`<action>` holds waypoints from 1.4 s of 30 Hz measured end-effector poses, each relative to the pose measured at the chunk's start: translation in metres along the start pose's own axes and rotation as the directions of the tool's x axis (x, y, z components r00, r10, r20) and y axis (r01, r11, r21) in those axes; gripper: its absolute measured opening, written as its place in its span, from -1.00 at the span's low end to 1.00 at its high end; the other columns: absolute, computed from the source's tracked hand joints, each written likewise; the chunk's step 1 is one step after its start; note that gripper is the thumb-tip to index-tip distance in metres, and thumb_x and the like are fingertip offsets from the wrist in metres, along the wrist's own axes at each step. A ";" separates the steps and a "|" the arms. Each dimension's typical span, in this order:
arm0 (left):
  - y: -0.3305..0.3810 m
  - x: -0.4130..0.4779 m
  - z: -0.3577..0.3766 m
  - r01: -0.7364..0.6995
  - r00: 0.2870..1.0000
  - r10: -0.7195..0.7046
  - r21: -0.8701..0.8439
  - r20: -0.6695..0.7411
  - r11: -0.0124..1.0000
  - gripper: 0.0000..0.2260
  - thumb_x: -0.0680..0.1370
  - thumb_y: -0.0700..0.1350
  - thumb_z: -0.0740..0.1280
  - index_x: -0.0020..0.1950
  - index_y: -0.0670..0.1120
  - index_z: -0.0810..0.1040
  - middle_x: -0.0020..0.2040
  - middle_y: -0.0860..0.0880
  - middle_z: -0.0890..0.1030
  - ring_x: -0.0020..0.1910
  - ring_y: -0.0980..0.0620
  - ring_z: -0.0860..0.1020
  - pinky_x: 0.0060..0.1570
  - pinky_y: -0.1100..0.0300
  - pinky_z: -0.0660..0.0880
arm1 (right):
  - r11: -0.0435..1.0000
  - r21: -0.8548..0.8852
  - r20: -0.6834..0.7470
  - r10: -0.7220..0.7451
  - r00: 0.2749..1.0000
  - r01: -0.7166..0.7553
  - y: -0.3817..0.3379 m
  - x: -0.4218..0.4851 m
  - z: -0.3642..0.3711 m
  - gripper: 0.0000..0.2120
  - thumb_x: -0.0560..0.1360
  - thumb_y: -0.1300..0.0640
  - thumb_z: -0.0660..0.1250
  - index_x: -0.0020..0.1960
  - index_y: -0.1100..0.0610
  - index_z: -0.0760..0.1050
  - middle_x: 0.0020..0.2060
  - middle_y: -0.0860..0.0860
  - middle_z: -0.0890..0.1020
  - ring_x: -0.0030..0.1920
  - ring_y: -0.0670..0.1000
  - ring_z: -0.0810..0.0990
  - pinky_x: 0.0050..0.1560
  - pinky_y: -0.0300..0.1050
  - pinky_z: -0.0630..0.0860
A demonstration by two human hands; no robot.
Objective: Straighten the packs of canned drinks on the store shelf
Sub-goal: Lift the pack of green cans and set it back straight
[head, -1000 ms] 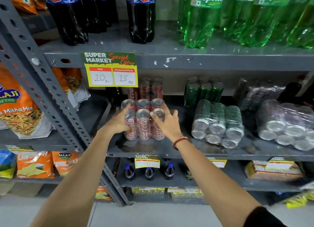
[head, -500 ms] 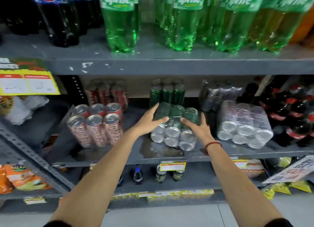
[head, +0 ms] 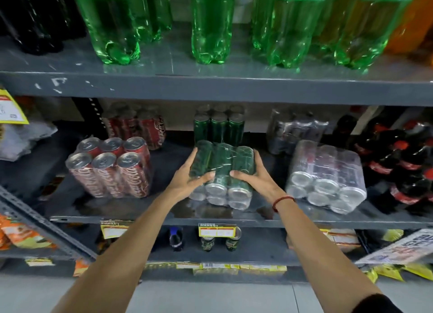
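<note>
A shrink-wrapped pack of green cans [head: 222, 172] lies on its side on the middle grey shelf [head: 225, 219], can ends facing me. My left hand [head: 187, 179] grips its left side and my right hand [head: 255, 179] grips its right side. To the left a red cola can pack [head: 110, 170] stands upright, slightly tilted. To the right a pack of silver-black cans [head: 328, 174] lies on its side. Behind them stand upright packs: a red pack [head: 138, 125], a green pack [head: 219, 125] and a dark pack [head: 295, 130].
Large green soda bottles [head: 210, 27] and dark cola bottles [head: 28, 20] fill the shelf above. Small cola bottles [head: 403, 163] crowd the right end of the middle shelf. Price tags [head: 216, 230] hang on the shelf edge. Snack bags [head: 21, 235] sit lower left.
Both hands left the red cola pack and moved right onto the green can pack. Since half a second ago they have closed more firmly around its sides, and the view has come closer.
</note>
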State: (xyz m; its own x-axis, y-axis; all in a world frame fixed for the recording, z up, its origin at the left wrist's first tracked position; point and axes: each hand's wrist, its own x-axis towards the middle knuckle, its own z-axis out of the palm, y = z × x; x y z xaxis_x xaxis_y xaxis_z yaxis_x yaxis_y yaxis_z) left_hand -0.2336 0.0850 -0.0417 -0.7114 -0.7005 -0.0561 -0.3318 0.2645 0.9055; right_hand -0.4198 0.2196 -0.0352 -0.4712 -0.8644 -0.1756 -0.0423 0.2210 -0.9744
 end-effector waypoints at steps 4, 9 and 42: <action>-0.018 -0.035 0.020 -0.194 0.958 0.209 0.095 -0.196 0.976 -0.10 0.34 0.34 0.37 0.50 0.29 -0.12 0.44 0.43 -0.01 0.40 0.48 0.01 0.37 0.22 0.10 | 0.954 -0.188 -0.008 -0.239 0.971 0.233 0.008 -0.014 0.003 0.18 0.14 -0.24 0.56 0.53 -0.17 -0.11 0.33 -0.49 0.16 0.40 -0.29 0.21 0.33 -0.38 0.18; -0.028 -0.059 0.041 -0.192 0.912 0.249 0.198 -0.326 0.961 -0.14 0.37 0.38 0.29 0.49 0.31 -0.18 0.56 0.05 0.03 0.39 0.44 -0.01 0.30 0.13 0.13 | 0.873 -0.286 -0.035 -0.422 0.906 0.395 0.021 -0.028 0.005 0.06 0.21 -0.22 0.55 0.47 -0.33 -0.09 0.38 -0.58 0.07 0.43 -0.44 0.07 0.34 -0.55 0.06; 0.050 0.007 0.058 0.268 0.858 -0.334 -0.213 -0.391 0.940 -0.18 0.36 0.30 0.38 0.50 0.25 0.02 0.54 -0.25 -0.21 0.50 -0.33 -0.05 0.39 -0.23 0.16 | 0.920 -0.251 -0.024 -0.317 0.948 0.301 -0.002 0.010 -0.008 -0.49 0.43 -0.06 0.43 0.35 -0.07 0.42 0.26 0.00 0.55 0.31 -0.01 0.48 0.39 -0.01 0.36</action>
State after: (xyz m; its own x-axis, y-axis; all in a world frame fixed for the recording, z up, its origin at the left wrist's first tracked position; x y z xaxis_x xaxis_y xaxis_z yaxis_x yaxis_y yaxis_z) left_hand -0.2912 0.1319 -0.0216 -0.2572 -0.9484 -0.1856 -0.3710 -0.0804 0.9251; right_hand -0.4317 0.2139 -0.0337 -0.4544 -0.8788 0.1454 -0.4018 0.0565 -0.9140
